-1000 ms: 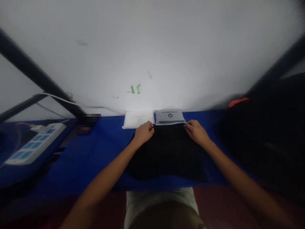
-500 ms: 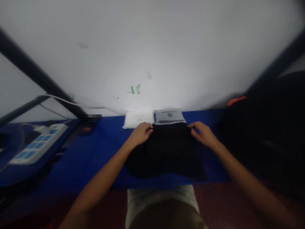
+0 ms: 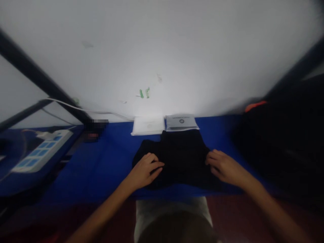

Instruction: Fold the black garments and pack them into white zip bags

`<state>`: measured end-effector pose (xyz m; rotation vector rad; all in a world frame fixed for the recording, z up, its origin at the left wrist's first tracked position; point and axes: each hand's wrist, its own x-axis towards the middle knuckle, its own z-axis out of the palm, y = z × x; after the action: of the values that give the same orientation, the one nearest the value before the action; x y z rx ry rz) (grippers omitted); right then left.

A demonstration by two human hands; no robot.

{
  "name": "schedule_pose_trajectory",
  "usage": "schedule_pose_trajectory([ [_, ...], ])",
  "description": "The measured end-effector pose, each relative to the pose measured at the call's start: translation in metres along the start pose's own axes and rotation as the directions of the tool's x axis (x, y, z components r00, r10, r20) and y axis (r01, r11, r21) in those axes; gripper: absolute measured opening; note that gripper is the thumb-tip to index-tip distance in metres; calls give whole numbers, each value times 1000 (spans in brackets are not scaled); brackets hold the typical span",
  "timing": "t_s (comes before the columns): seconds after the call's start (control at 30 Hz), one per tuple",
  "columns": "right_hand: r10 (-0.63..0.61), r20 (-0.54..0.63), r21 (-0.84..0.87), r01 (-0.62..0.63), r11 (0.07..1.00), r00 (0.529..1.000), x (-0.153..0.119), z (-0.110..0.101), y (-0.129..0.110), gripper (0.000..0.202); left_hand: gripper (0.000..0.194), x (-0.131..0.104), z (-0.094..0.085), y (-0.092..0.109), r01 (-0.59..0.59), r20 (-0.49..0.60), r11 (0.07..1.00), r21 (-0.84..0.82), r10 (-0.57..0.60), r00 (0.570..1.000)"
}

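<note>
A black cloth [image 3: 183,152] lies spread on the blue table surface, its far edge close to two flat packets. My left hand [image 3: 146,170] rests on the cloth's left part, fingers slightly apart and holding nothing. At the cloth's right edge is my right hand [image 3: 224,167], its fingers bent down against the fabric; whether they pinch it cannot be made out. Behind the cloth sit a white packet [image 3: 148,125] and, to its right, a grey packet [image 3: 181,123] with a dark round mark.
A white power strip with blue sockets [image 3: 43,152] lies at the left, a cable [image 3: 101,112] running along the wall. A large dark heap [image 3: 283,145] fills the right side, with an orange piece [image 3: 255,106] behind. Blue table cover [image 3: 101,162] spans the front.
Both hands have moved from the cloth's far corners toward me, along its sides. A rounded part of the cloth now shows at the upper left.
</note>
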<state>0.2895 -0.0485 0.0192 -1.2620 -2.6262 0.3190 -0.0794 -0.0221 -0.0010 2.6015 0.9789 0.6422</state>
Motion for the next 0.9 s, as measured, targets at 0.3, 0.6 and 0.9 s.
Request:
schedule_pose_trajectory([
  [0.3,-21,-42,19,22,1000,999,28,-11,-11,16,34,-41,-15,-33,631,-304,775,38,-593,746],
  [0.6,-87,-110,149,103,983,990,62,-9,-36,19,24,-33,-29,-28,560,-251,807,-189,-591,767],
  [0.9,282,226,925,-296,239,932,121,10,-76,42,14,33,-22,37,220,-436,968,-121,-251,864],
])
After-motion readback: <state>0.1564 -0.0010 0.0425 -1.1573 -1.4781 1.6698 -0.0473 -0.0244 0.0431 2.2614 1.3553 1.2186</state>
